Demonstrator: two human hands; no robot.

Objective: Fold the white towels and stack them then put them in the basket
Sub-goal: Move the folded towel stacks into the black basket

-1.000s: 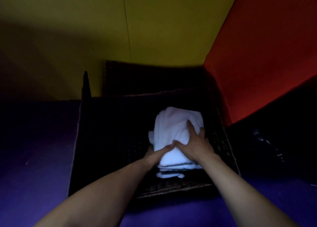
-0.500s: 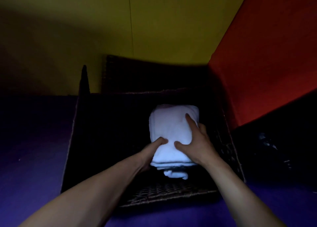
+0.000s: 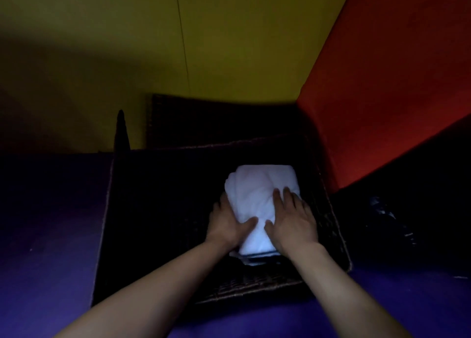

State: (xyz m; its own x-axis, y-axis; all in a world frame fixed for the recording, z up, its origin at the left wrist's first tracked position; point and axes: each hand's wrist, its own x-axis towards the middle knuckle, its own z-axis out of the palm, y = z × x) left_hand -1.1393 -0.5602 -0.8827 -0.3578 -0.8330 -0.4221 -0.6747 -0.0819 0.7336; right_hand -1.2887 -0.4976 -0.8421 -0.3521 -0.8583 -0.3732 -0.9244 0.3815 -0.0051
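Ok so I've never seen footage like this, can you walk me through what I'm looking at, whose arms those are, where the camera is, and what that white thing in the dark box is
There is no machine here. The camera is worn on a person's head and looks forward and down, so the two bare arms reaching in from the bottom are the wearer's own. The dark box is a woven basket standing on a purple surface, with a yellow wall behind and a red panel to the right. The white thing is a stack of folded towels lying inside the basket, toward its right side. The left hand lies against the stack's left edge and the right hand lies flat on top of it. Nothing is lifted. The light is dim, so finer details are hard to make out.
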